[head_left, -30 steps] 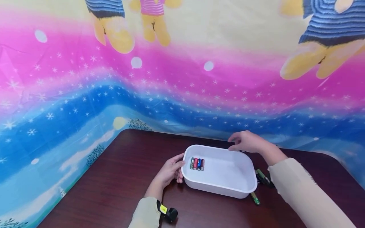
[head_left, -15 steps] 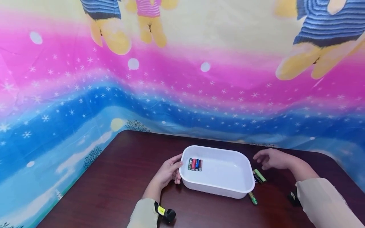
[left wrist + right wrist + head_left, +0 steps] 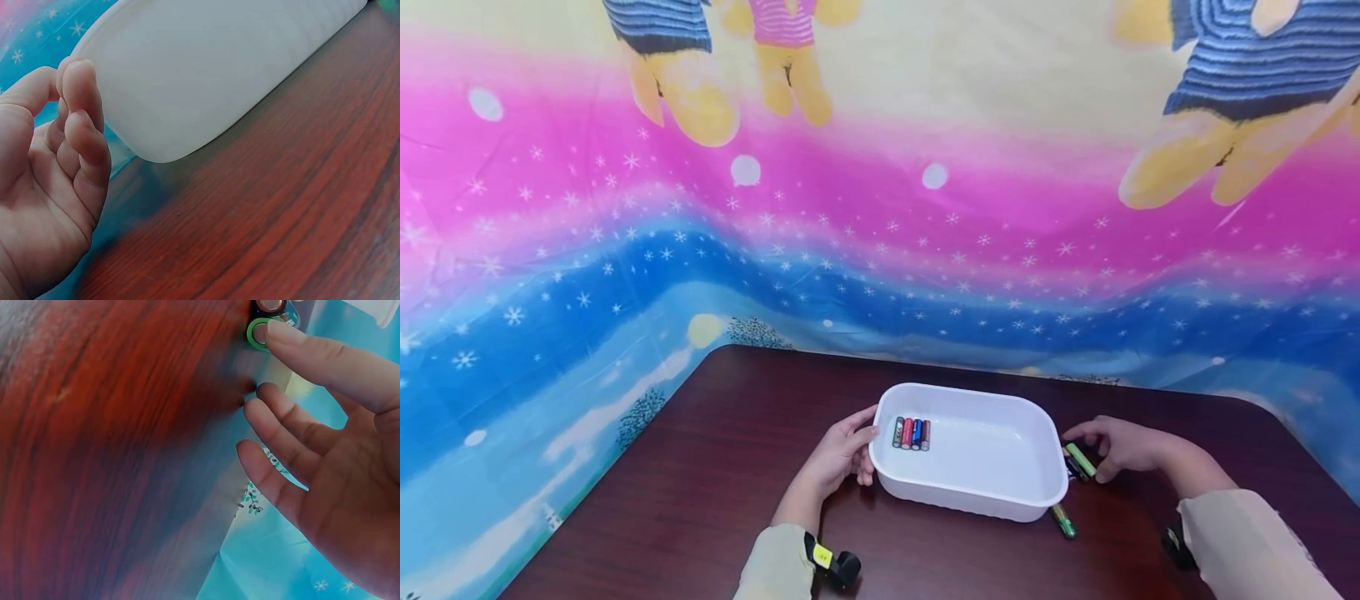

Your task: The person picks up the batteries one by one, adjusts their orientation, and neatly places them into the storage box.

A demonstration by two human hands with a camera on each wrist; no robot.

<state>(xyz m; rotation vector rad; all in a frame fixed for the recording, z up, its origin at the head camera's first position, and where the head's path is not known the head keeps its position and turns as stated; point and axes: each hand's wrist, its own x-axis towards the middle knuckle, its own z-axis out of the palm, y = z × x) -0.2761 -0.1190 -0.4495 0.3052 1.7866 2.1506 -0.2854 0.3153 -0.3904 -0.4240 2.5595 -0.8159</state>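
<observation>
A white plastic box (image 3: 970,492) stands on the table, a row of several batteries (image 3: 912,433) lying inside near its left end. My left hand (image 3: 842,450) holds the box's left rim, thumb over the edge and fingers outside; the left wrist view shows the curled fingers (image 3: 87,144) against its wall. To the right of the box my right hand (image 3: 1123,446) pinches a light-green battery (image 3: 1081,460) end to end between thumb and index finger. In the right wrist view the thumb presses the green-ringed battery end (image 3: 257,339), while the other fingers stay spread over the table.
More batteries (image 3: 1071,468) lie beside the light-green one, partly hidden by the box. Another green battery (image 3: 1064,523) rests near the box's front right corner. A patterned cloth (image 3: 880,208) hangs behind the dark wooden table (image 3: 700,467).
My right hand has moved from above the box's back rim rightward and down to the light-green battery, and now pinches it. The left hand keeps its hold on the box.
</observation>
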